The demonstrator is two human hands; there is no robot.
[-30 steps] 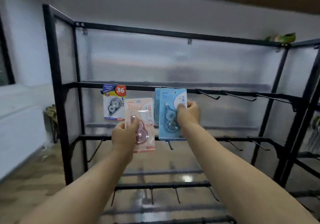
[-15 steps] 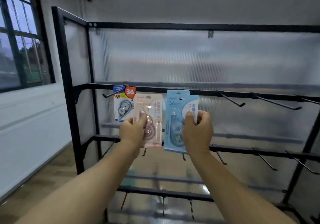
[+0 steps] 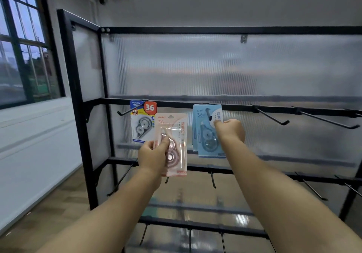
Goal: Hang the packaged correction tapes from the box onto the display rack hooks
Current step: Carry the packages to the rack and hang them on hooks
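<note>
- Gripping with the left hand point(image 3: 152, 154) the lower left edge of the pink pack point(image 3: 176, 135), thumb across its blister.
- Held upright in front of the display rack point(image 3: 78, 96), pink pack clear of every hook.
- Pinching with the right hand point(image 3: 230, 130) the upper right part of the blue pack point(image 3: 203, 137), at 3 o'clock from the pink one.
- Threaded on a middle hook point(image 3: 209, 114), tip showing through the blue pack's hang hole.
- Hanging at 10 o'clock from the pink pack: a yellow-and-blue pack point(image 3: 143, 123) marked 36.
- Jutting out at 3 o'clock from the right hand: bare hooks point(image 3: 274, 118).
- At 9 o'clock from the rack: a window point(image 3: 19, 56).
</note>
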